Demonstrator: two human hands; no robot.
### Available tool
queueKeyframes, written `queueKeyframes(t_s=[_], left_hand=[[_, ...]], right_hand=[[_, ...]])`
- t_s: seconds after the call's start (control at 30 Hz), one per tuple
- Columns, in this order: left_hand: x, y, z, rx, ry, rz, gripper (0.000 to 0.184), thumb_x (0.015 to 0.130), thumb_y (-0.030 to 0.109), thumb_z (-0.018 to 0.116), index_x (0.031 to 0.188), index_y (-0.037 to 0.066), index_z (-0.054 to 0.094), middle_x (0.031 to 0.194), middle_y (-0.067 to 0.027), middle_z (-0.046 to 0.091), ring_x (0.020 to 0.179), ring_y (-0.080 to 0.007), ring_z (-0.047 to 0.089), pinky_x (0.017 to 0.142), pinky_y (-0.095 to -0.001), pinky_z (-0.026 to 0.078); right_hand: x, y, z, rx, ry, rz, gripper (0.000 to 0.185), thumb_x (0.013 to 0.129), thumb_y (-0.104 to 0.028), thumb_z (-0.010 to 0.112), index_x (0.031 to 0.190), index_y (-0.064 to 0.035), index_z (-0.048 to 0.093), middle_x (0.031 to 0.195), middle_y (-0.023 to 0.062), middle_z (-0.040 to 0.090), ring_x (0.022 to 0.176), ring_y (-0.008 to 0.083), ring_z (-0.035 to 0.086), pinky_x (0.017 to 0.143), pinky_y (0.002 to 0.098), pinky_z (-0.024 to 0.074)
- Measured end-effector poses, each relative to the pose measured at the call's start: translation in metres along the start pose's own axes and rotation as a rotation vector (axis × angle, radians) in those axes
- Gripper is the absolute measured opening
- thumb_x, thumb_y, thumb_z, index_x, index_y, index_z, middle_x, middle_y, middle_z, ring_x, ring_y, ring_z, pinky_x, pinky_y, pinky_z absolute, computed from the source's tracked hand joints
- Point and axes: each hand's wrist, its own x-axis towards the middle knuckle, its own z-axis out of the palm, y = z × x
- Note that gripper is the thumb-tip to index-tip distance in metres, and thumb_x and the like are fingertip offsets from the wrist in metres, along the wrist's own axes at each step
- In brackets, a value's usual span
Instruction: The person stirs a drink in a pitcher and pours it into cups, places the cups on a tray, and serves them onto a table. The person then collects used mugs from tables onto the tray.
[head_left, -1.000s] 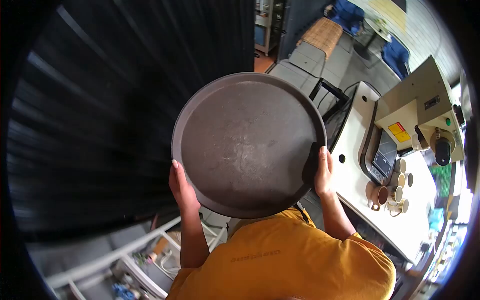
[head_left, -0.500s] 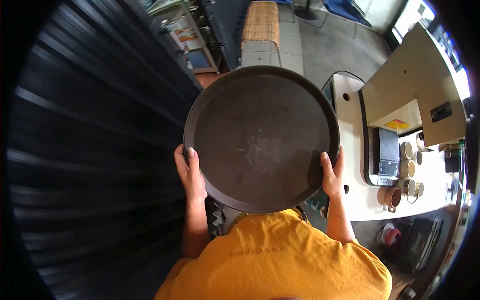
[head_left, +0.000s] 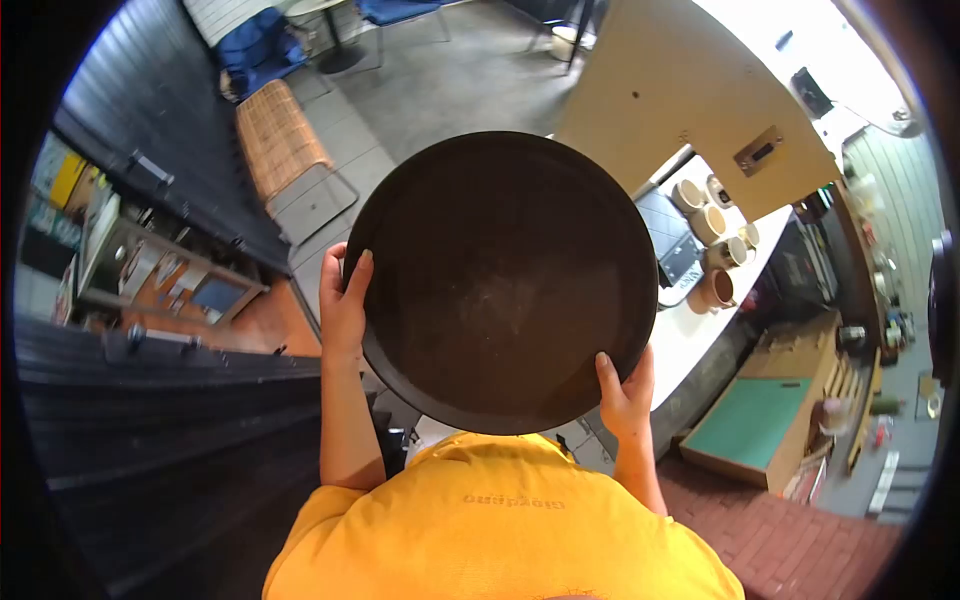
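Note:
A large round dark brown tray [head_left: 500,290] with a raised rim is held in front of my yellow shirt, its inner face towards the camera. My left hand [head_left: 344,305] grips its left edge, the thumb over the rim. At the lower right edge my right hand [head_left: 627,395] holds it the same way. The fingers behind the tray are partly hidden. Nothing lies on the tray, apart from pale scuff marks near its middle.
Right of the tray, a white counter [head_left: 680,345] bears several cups [head_left: 709,224], a scale [head_left: 680,256] and a large beige machine [head_left: 690,110]. A wicker bench [head_left: 280,138] stands at upper left, near dark corrugated panels [head_left: 150,430]. A green-topped wooden box [head_left: 750,420] is at lower right.
The view has turned to the right; the bench and doorway have shifted left, and the brick floor and wooden box have appeared. Both hands still hold the tray, which looks darker.

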Motion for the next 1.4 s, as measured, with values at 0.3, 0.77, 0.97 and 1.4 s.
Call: queueKeyframes(t_s=[0.3,0.77,0.97,1.4], left_hand=[[0.100,0.007,0.013,-0.036,-0.215,-0.104,0.020,0.098,0.017,0.062,0.113,0.007,0.055,0.100,0.0000,0.063,0.089,-0.0061,0.059,0.078,-0.0217,0.048],[0.269,-0.019,-0.008,-0.342,-0.373,-0.302,0.032,0.099,0.021,0.056,0.122,-0.001,0.057,0.114,-0.0103,0.067,0.098,-0.0180,0.066,0.088,-0.0314,0.053],[0.411,-0.034,-0.080,-0.424,-0.338,-0.351,0.034,0.098,0.021,0.058,0.124,-0.001,0.057,0.115,-0.0097,0.067,0.101,-0.0187,0.066,0.089,-0.0310,0.052],[0.604,-0.010,-0.152,-0.399,-0.248,-0.479,0.040,0.099,0.016,0.057,0.136,0.004,0.050,0.126,-0.0073,0.061,0.115,-0.0202,0.060,0.096,-0.0346,0.050]], right_hand=[[0.015,-0.001,0.048,0.000,0.130,-0.042,0.048,0.095,-0.001,0.056,0.138,0.0057,0.037,0.128,0.0140,0.056,0.120,0.0202,0.051,0.104,0.0317,0.0365],[0.134,0.011,0.143,-0.240,0.170,-0.237,0.053,0.091,0.001,0.057,0.139,0.0079,0.036,0.133,0.0185,0.051,0.122,0.0251,0.050,0.104,0.0364,0.0369],[0.226,0.018,0.272,-0.125,0.274,-0.303,0.038,0.095,-0.004,0.054,0.130,0.0079,0.049,0.124,0.0143,0.059,0.113,0.0210,0.055,0.099,0.0337,0.0404],[0.448,0.013,0.422,-0.034,0.432,-0.180,0.025,0.097,-0.003,0.054,0.119,0.0048,0.060,0.104,0.0016,0.063,0.088,0.0064,0.052,0.077,0.0202,0.0393]])
